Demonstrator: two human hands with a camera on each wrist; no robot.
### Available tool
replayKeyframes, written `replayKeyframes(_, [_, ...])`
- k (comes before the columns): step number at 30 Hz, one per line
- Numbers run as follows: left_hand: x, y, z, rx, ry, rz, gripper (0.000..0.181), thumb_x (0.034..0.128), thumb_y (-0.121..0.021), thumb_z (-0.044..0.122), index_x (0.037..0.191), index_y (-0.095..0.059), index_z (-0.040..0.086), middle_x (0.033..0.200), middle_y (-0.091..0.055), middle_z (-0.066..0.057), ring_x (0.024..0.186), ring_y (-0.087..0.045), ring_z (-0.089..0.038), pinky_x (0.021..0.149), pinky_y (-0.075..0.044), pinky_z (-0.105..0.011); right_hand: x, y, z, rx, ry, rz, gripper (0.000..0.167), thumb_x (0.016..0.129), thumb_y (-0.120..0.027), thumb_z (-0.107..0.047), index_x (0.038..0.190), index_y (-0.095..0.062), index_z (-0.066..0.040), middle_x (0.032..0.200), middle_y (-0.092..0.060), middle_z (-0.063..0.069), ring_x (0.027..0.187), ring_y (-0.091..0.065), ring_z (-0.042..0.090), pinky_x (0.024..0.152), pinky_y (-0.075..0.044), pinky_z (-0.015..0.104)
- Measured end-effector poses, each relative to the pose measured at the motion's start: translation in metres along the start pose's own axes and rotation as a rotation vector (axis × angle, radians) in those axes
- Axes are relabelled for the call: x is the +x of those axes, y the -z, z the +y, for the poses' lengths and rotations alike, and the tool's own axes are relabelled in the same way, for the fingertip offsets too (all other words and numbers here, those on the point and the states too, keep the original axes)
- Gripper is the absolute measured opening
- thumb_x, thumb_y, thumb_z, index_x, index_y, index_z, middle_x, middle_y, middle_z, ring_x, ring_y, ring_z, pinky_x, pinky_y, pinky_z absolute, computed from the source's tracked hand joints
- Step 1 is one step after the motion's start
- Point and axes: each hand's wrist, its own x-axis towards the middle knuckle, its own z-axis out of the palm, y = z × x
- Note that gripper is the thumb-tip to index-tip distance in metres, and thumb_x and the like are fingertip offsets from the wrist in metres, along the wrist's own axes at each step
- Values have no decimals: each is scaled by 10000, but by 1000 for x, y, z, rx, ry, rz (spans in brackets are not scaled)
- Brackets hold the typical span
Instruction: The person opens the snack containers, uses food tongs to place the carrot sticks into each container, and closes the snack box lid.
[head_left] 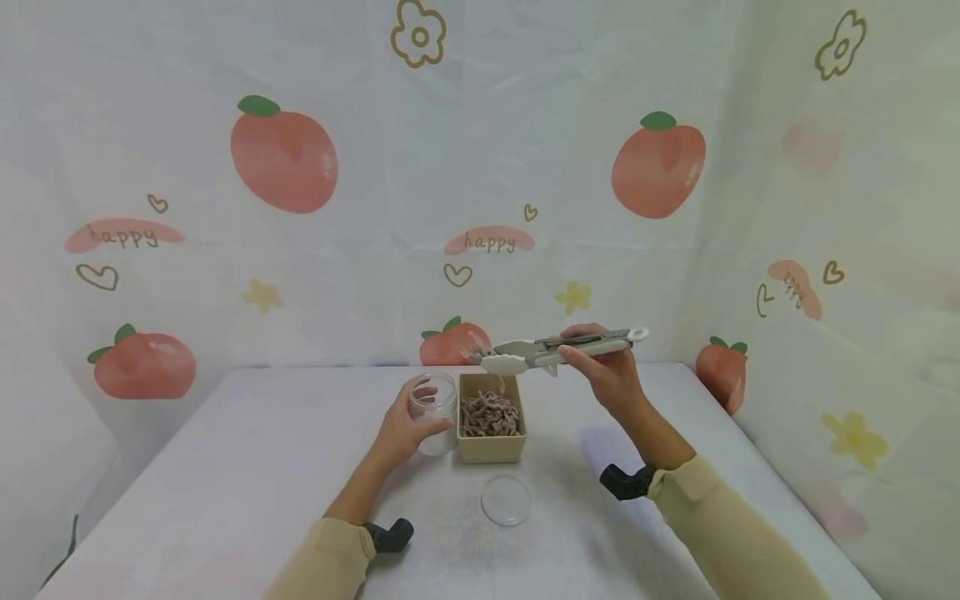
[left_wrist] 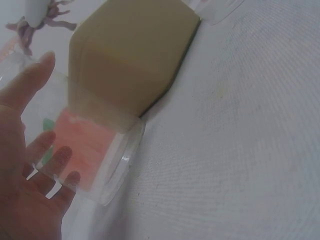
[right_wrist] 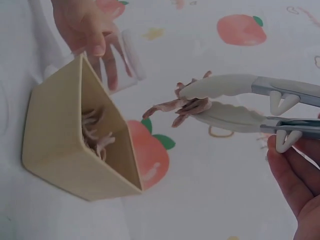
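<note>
My left hand grips a clear, open-topped jar at the left side of a beige box. In the left wrist view the thumb and fingers curve around the jar wall. A tangle of brownish-purple, worm-like strips fills part of the box. My right hand holds tongs with pale scalloped tips, raised above the box. Several strips are pinched between the tong tips, their ends hanging out. What the strips are made of, I cannot tell.
A round clear lid lies on the white table in front of the box. Behind the table hangs a white curtain printed with red fruit. Black wrist mounts sit on both forearms.
</note>
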Motion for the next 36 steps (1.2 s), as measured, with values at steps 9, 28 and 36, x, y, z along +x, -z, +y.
replayKeyframes(9, [0,0,-3,-5,-12,1,867,741,-861,251,1442,-364,137,1327,-551,-117,1259,-482,-300,1064,-340,-509,10,-16,-6,130,35,14,187,867,-605,136,1047,-584,180,1007,-601,388,938,-664,289,822,-537,298])
replayKeyframes(28, [3,-1,-4,-19,-6,-7,884,753,-852,237,1463,-341,109,1341,-537,-144,1270,-475,-314,1063,-343,-508,12,-54,1,197,-4,21,204,866,-616,120,1058,-579,180,1013,-611,370,899,-670,220,753,-553,292])
replayKeyframes(36, [2,0,-3,-30,4,-7,871,744,-854,224,1451,-354,125,1328,-541,-151,1269,-476,-312,1065,-340,-511,8,-64,7,188,-62,12,208,875,-634,92,1061,-585,174,1013,-622,360,879,-675,190,753,-560,310])
